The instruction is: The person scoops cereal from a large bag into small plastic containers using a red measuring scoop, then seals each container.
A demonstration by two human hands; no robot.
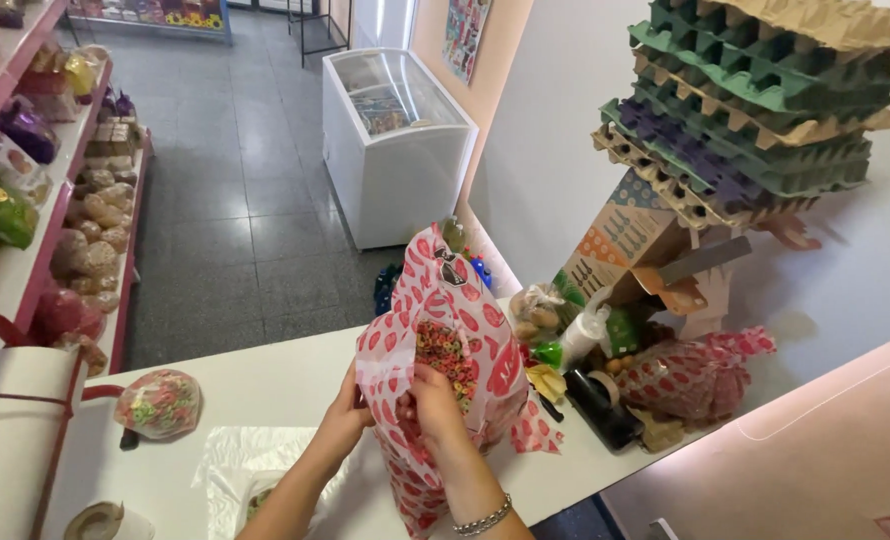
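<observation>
A tall clear bag with a red lip pattern [465,330] stands on the white counter [285,385], filled with coloured ring cereal that shows through its middle. My left hand [343,420] grips the bag's left side low down. My right hand [433,405], with a bead bracelet on the wrist, holds the bag's front near the middle. The bag's top is bunched and leans away from me.
A small tied bag of coloured cereal [159,403] lies at the left. A paper roll [10,440], a tape roll [100,520], a filled patterned bag [695,375], stacked egg trays [755,110], a chest freezer [395,140] and shelves of bagged goods [85,230] surround the counter.
</observation>
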